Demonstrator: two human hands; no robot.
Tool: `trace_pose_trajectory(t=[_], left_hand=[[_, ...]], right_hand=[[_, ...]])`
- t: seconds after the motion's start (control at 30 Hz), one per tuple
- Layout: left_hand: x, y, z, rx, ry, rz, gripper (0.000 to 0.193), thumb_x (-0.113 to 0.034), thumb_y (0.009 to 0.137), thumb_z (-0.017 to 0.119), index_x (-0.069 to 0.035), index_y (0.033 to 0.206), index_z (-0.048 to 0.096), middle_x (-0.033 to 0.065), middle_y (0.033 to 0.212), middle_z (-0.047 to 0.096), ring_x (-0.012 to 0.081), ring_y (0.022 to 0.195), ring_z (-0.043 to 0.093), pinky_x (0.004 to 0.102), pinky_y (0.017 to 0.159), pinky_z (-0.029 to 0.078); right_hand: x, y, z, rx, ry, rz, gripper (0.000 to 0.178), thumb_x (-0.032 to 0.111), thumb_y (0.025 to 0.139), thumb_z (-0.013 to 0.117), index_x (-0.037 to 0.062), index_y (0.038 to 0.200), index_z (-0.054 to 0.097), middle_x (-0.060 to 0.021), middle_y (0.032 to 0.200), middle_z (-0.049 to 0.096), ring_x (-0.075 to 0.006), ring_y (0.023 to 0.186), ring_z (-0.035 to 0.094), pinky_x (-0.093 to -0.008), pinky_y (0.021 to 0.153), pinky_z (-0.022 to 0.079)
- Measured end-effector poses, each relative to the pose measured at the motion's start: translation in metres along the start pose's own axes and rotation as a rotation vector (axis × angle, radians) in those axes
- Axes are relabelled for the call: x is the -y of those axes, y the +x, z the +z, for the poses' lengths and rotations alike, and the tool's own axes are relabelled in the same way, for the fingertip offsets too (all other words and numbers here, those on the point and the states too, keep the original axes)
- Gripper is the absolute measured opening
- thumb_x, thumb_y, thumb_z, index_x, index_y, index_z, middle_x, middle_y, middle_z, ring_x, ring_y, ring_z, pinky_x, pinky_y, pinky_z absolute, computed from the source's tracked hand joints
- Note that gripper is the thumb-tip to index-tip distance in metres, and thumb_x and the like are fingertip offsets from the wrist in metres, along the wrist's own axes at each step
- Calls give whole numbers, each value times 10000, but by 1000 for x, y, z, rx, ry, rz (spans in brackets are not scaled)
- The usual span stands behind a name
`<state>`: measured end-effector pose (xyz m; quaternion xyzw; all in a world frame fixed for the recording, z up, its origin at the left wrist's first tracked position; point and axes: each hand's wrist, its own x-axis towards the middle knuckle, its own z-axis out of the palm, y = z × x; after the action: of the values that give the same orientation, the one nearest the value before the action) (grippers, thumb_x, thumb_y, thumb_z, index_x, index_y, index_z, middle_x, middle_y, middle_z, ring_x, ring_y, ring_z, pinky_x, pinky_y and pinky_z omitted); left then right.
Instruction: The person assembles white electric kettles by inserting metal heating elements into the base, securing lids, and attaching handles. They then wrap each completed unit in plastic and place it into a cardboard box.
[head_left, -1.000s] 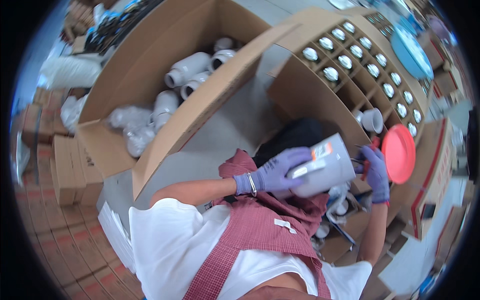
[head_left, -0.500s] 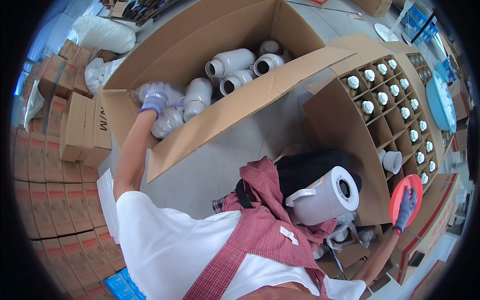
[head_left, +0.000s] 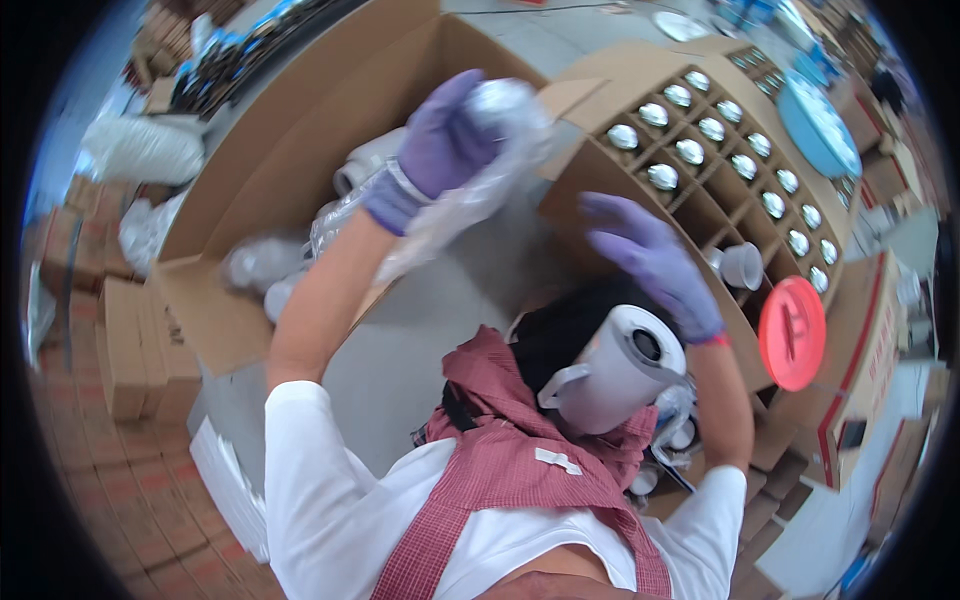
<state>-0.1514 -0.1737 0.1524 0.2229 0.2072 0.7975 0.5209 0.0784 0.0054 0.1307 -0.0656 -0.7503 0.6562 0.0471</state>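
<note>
Gloved in purple, my left hand (head_left: 445, 140) is raised by the open carton, its fingers curled around a plastic-wrapped thing (head_left: 505, 110). Its end looks shiny and rounded, and clear film trails below; blur hides its kind. My right hand (head_left: 655, 260), gloved too, hovers beside the divided box with fingers spread and nothing in it. On my lap a white jug (head_left: 605, 380) with a side handle is tilted, its round dark opening facing up and right. A red round dish (head_left: 792, 335) lies at the near corner of the divided box.
The large open carton (head_left: 270, 150) holds white bodies (head_left: 372, 160) and wrapped pieces (head_left: 265, 265). At right, the divided box (head_left: 715, 205) has several silvery-topped items and a white cup-like piece (head_left: 740, 266). A blue basin (head_left: 820, 125) stands beyond. Stacked cartons (head_left: 130, 480) line the left.
My left hand has come up out of the carton and rightward with the wrapped thing. My right hand has let go of the red dish and moved left. The whole view has shifted.
</note>
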Motion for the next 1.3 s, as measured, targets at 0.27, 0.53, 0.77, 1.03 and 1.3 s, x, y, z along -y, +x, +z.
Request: trace_pose_trajectory(t=[0.27, 0.53, 0.77, 1.03, 1.3], left_hand=[[132, 116, 21, 170, 349, -152, 996, -805, 886, 314, -8, 1483, 351, 176, 1455, 469, 276, 1338, 458, 426, 1172, 298], [269, 65, 3, 434, 1542, 310, 747, -299, 804, 762, 5, 1416, 459, 182, 1348, 535, 258, 1254, 519, 381, 1063, 415], [287, 73, -24, 0, 904, -28, 260, -187, 998, 529, -1, 1121, 663, 35, 1014, 685, 103, 877, 626, 251, 760, 514], [278, 12, -85, 39, 646, 129, 459, -348, 982, 529, -20, 1304, 539, 117, 1194, 659, 232, 1081, 651, 397, 924, 553], [188, -61, -7, 275, 1005, -442, 356, -147, 954, 542, 45, 1236, 646, 26, 858, 657, 99, 724, 572, 243, 677, 489]], right_hand=[[-52, -12, -93, -369, 1075, -16, 317, 306, 1007, 518, 61, 1183, 614, -89, 1045, 719, -237, 963, 704, -423, 856, 589], [-108, -48, -154, -850, 1217, -147, 574, 471, 966, 524, 50, 1355, 495, -157, 1349, 499, -284, 1178, 523, -449, 1069, 398], [-126, -102, -93, -646, -529, -240, 730, 137, 819, 613, 33, 1485, 333, -183, 1472, 412, -356, 1305, 454, -434, 1088, 373], [-202, -140, -66, -820, -650, 120, 253, 90, 839, 594, 10, 1060, 687, -150, 982, 690, -267, 937, 661, -381, 827, 505], [-169, -226, 12, -884, 291, -140, 98, 53, 830, 603, 46, 887, 682, -78, 1221, 626, -153, 1029, 567, -286, 919, 427]])
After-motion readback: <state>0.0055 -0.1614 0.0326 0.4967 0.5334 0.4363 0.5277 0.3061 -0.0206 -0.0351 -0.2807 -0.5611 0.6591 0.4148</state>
